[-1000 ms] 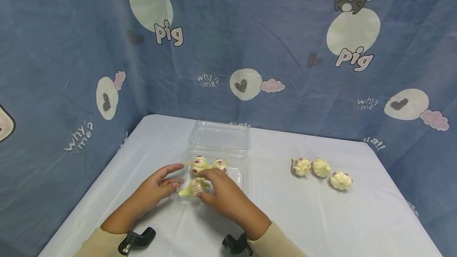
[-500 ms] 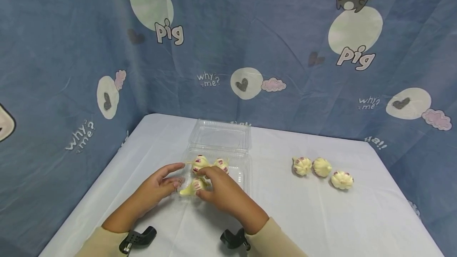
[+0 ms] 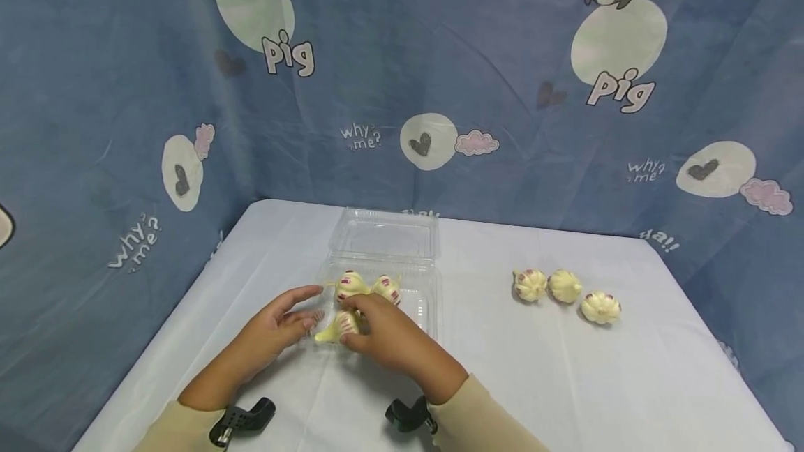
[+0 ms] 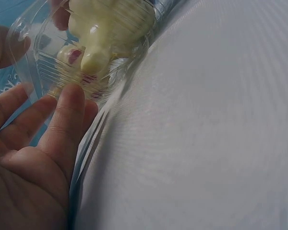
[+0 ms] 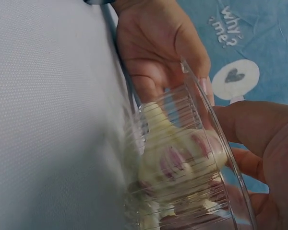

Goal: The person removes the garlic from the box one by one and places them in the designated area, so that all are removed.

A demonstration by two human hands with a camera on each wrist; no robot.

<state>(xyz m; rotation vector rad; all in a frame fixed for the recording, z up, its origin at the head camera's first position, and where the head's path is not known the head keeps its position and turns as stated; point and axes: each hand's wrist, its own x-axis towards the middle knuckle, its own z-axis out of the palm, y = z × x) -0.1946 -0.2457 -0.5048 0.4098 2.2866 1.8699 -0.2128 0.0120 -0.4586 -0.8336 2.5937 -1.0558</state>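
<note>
I have the near garlic bulb at eight o'clock inside the clear container. The right hand grips it from three o'clock, covering part of it; I can't tell whether it touches the floor. The left hand holds nothing, its loose fingers against the wall at nine o'clock. A second bulb sits at the near one's twelve, a third at two, both partly hidden. From my right wrist view, ribbed plastic smears the bulbs. Three loose bulbs lie well off at three o'clock.
</note>
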